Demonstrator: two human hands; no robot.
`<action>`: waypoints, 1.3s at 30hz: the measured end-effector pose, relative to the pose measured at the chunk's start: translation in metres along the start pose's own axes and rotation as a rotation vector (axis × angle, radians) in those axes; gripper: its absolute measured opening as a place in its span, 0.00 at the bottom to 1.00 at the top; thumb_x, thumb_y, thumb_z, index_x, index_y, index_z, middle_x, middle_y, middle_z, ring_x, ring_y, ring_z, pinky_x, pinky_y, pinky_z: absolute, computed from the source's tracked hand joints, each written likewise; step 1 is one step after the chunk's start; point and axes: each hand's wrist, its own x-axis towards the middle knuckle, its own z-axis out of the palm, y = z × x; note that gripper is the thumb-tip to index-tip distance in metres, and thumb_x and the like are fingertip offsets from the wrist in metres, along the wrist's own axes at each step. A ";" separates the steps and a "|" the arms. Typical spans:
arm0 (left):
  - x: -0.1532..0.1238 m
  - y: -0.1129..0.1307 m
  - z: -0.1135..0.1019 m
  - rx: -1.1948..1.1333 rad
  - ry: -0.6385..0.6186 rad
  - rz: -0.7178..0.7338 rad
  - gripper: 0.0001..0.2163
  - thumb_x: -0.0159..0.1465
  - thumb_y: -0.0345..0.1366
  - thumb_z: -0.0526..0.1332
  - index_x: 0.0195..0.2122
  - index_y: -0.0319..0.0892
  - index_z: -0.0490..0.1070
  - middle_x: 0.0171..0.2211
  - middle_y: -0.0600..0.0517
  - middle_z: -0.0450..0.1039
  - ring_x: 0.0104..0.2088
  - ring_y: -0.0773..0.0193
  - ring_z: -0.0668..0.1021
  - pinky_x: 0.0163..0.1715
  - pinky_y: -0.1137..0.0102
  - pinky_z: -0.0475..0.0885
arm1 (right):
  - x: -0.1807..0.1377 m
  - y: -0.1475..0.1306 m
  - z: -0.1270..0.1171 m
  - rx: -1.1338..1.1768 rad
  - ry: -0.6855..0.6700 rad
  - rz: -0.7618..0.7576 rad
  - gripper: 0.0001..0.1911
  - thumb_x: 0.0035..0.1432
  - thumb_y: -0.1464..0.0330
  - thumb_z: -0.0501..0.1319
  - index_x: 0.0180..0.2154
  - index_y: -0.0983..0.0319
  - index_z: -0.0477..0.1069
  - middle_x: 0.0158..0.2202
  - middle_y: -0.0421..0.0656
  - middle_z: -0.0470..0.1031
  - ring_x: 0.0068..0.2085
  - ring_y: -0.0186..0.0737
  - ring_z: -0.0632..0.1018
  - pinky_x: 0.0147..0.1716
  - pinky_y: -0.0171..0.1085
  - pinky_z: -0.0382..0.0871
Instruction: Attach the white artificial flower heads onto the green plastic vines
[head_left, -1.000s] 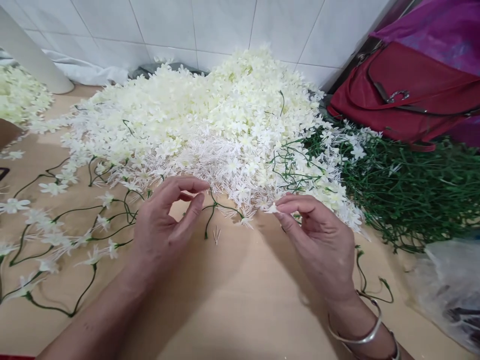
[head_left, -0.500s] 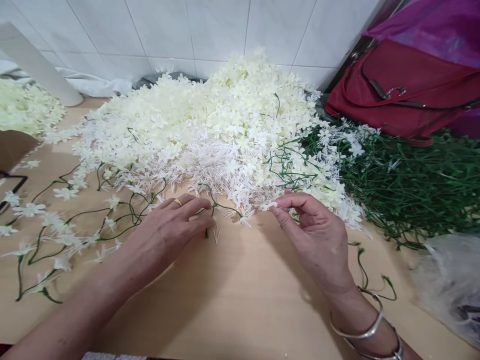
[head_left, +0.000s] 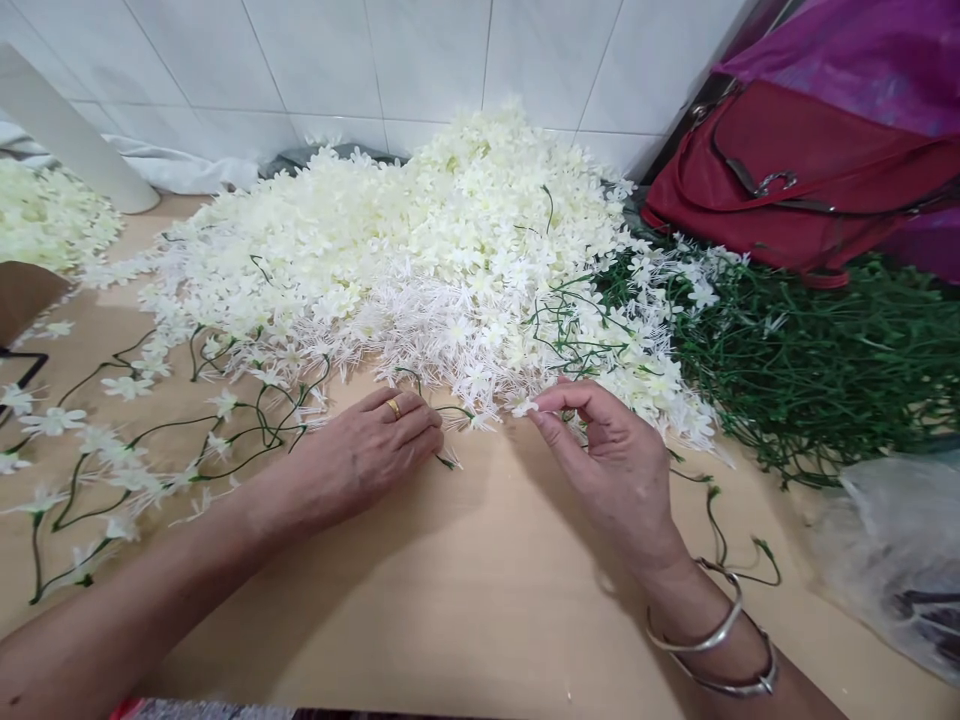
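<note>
My left hand [head_left: 375, 440], with a ring on one finger, is closed over a green artificial flower stem [head_left: 450, 462]. Parts of the stem stick out above and to the right of the fingers, and a small white stamen tuft lies by its lower end. The fingertips themselves are hidden. Between thumb and forefinger, my right hand [head_left: 615, 460] pinches a small white artificial flower [head_left: 523, 409] just above the table, apart from the stem. A big heap of white and cream flower heads [head_left: 420, 220] rises behind both hands, with thin white stamens [head_left: 405, 315] along its front.
Stems fitted with white flowers [head_left: 124, 460] spread across the table [head_left: 420, 610] at left. On the right are a pile of bare green stems [head_left: 832, 350], a red bag [head_left: 802, 180] and a clear plastic bag [head_left: 892, 540]. A white cylinder [head_left: 82, 130] leans at back left.
My left hand has moved slightly right and its fingers have curled down over the stem. My right hand keeps its pinch on the white flower. The whole view has shifted a little.
</note>
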 end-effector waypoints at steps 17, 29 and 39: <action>0.011 0.013 -0.019 -0.348 0.436 -0.282 0.08 0.69 0.26 0.58 0.38 0.47 0.69 0.36 0.56 0.82 0.36 0.63 0.83 0.56 0.61 0.72 | 0.000 -0.001 0.000 0.005 0.003 -0.072 0.05 0.65 0.72 0.64 0.37 0.56 0.76 0.38 0.41 0.80 0.42 0.42 0.80 0.48 0.44 0.73; 0.019 0.057 0.005 -1.134 0.568 -0.825 0.06 0.69 0.38 0.68 0.45 0.45 0.78 0.37 0.52 0.84 0.38 0.63 0.86 0.42 0.70 0.80 | 0.003 -0.005 0.003 0.396 -0.161 0.287 0.06 0.57 0.64 0.73 0.35 0.58 0.79 0.32 0.39 0.81 0.32 0.37 0.79 0.33 0.35 0.74; 0.025 0.062 0.016 -1.240 0.484 -0.792 0.06 0.71 0.38 0.62 0.40 0.42 0.75 0.25 0.57 0.67 0.24 0.70 0.68 0.24 0.75 0.63 | 0.005 -0.002 0.002 0.630 -0.382 0.483 0.10 0.58 0.60 0.75 0.35 0.58 0.80 0.31 0.37 0.78 0.33 0.34 0.75 0.38 0.35 0.70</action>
